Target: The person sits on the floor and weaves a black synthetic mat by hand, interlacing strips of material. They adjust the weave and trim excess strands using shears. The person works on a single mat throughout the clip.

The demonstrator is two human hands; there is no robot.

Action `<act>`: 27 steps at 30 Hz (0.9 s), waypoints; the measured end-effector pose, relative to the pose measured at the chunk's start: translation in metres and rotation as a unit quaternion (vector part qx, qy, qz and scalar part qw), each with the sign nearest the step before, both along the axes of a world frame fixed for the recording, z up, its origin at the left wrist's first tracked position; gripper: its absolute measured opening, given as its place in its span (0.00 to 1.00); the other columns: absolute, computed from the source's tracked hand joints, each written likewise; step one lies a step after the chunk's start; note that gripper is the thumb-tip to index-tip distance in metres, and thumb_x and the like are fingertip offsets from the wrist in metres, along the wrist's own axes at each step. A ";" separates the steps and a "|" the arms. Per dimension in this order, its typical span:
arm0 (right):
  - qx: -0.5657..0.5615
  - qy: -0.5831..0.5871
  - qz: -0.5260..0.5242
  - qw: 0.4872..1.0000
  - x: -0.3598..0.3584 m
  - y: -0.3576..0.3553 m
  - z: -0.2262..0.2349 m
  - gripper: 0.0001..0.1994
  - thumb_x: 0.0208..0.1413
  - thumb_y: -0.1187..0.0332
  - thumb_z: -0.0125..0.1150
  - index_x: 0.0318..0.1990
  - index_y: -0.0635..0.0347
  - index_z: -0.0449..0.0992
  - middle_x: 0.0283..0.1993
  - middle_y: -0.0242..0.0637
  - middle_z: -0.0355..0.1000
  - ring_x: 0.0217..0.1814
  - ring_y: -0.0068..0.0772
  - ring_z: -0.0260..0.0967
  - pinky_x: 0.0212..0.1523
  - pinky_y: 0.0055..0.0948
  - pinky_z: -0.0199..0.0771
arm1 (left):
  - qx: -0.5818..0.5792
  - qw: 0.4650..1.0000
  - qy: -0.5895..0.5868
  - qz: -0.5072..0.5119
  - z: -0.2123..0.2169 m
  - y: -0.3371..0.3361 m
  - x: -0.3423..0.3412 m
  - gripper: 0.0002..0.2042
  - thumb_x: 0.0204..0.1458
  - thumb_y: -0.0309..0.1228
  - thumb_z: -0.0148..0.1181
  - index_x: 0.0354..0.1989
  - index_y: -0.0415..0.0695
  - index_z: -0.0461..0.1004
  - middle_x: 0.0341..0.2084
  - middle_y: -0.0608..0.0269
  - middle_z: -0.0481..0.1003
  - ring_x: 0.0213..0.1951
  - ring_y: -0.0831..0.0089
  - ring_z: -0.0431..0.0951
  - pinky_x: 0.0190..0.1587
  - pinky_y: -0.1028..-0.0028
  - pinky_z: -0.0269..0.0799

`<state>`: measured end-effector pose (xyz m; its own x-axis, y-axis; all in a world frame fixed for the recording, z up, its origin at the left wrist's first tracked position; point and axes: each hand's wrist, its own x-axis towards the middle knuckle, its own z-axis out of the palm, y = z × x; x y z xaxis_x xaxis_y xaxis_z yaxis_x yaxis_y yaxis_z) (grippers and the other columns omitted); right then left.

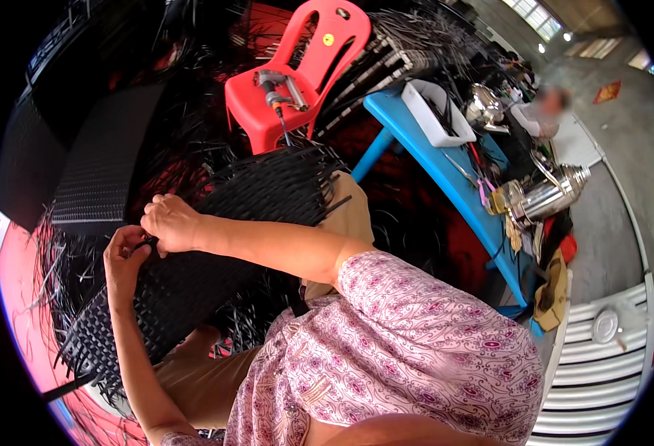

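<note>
The person is weaving a black woven panel (pixel 215 245) of flat plastic strips that is lying across their lap, and the step in hand looks like working one loose strip into the weave at the panel's near-left edge. The left hand (pixel 124 262) is curling its fingers around a black strip end (pixel 145 244), pinching it closed; the right hand (pixel 169 223) is bearing down just above and beside that pinch, fingers bent onto the same strip and the panel surface, though whether it is clasping the strip or only pressing on it cannot be told. The two hands are nearly touching. Away from the pinch, unwoven strip tails are fanning out along the panel's far edge and down past its lower-left corner.

Judging from this, the next move probably calls for a firm pull to seat the strip snugly, with the right hand steadying the rows so they do not shift.

Well beyond the hands, a red plastic chair (pixel 297 74) is carrying a grey power tool (pixel 278 89) on its seat; a small round yellow sticker (pixel 328 39) is sitting on the chair's back. To the right of the grip, a blue bench (pixel 423 149) is holding a white rectangular tray (pixel 435 111) and shiny metal kettles (pixel 550 193). Far off right, a red diamond-shaped sign (pixel 608 92) is lying on the grey floor.
</note>
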<state>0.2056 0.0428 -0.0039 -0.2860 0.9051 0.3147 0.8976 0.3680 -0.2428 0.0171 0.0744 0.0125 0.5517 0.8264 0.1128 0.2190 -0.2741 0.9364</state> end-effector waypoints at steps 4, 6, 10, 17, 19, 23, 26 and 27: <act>0.036 0.010 0.000 0.999 -0.005 -0.001 -0.001 0.20 0.31 0.55 0.82 0.31 0.55 0.83 0.37 0.36 0.78 0.48 0.42 0.74 0.51 0.40 0.75 | 0.011 0.999 -0.006 0.032 -0.015 0.010 -0.009 0.13 0.47 0.15 0.59 0.42 0.38 0.78 0.28 0.71 0.74 0.31 0.84 0.71 0.37 0.82 0.68; 0.077 0.017 0.009 0.997 -0.014 0.006 -0.015 0.19 0.31 0.54 0.81 0.31 0.54 0.83 0.37 0.35 0.78 0.47 0.41 0.75 0.49 0.40 0.76 | 0.025 0.999 -0.008 0.025 -0.024 0.020 -0.020 0.13 0.46 0.15 0.58 0.41 0.38 0.78 0.29 0.70 0.75 0.32 0.84 0.72 0.37 0.81 0.69; 0.053 -0.022 0.037 0.998 -0.008 -0.021 0.019 0.18 0.36 0.53 0.77 0.32 0.53 0.83 0.36 0.40 0.78 0.47 0.48 0.75 0.48 0.45 0.76 | 0.130 0.991 0.021 -0.017 0.001 -0.001 -0.020 0.08 0.49 0.16 0.55 0.37 0.36 0.78 0.30 0.66 0.77 0.33 0.78 0.75 0.38 0.78 0.72; -0.028 0.112 0.045 0.992 -0.002 -0.022 0.028 0.26 0.40 0.50 0.77 0.46 0.55 0.83 0.45 0.41 0.77 0.56 0.46 0.73 0.58 0.41 0.73 | 0.066 0.996 0.032 -0.060 -0.005 0.028 -0.048 0.17 0.60 0.26 0.58 0.58 0.41 0.74 0.43 0.63 0.81 0.48 0.78 0.77 0.55 0.75 0.70; -0.039 0.108 0.058 0.992 -0.008 -0.018 0.022 0.27 0.41 0.50 0.77 0.48 0.55 0.84 0.46 0.41 0.77 0.56 0.46 0.73 0.59 0.41 0.72 | 0.033 0.992 0.108 -0.056 -0.009 0.037 -0.057 0.16 0.60 0.27 0.58 0.56 0.41 0.76 0.42 0.63 0.81 0.47 0.79 0.76 0.54 0.76 0.70; -0.033 0.080 0.069 0.994 -0.024 -0.010 0.018 0.26 0.42 0.50 0.77 0.47 0.54 0.84 0.45 0.41 0.77 0.56 0.45 0.72 0.60 0.41 0.72 | 0.049 0.989 0.121 -0.063 -0.013 0.041 -0.060 0.14 0.62 0.28 0.55 0.54 0.41 0.77 0.40 0.64 0.80 0.44 0.79 0.76 0.53 0.77 0.71; -0.014 0.074 0.058 0.995 -0.032 -0.007 0.016 0.24 0.43 0.50 0.76 0.45 0.54 0.85 0.43 0.40 0.77 0.55 0.43 0.73 0.59 0.40 0.73 | 0.005 0.994 0.086 -0.073 -0.011 0.043 -0.059 0.13 0.63 0.30 0.54 0.53 0.41 0.78 0.38 0.66 0.79 0.43 0.80 0.76 0.51 0.76 0.72; -0.003 0.065 0.055 0.996 -0.036 -0.008 0.016 0.24 0.43 0.50 0.76 0.45 0.53 0.85 0.43 0.39 0.77 0.54 0.43 0.73 0.58 0.40 0.73 | -0.002 0.993 0.086 -0.075 -0.013 0.045 -0.059 0.13 0.63 0.31 0.54 0.52 0.41 0.78 0.38 0.66 0.79 0.43 0.80 0.76 0.51 0.76 0.72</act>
<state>0.1699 0.0353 0.0123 -0.3406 0.8723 0.3509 0.8125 0.4608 -0.3570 -0.0417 0.1199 0.0000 0.6788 0.7343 0.0028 0.3338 -0.3120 0.8895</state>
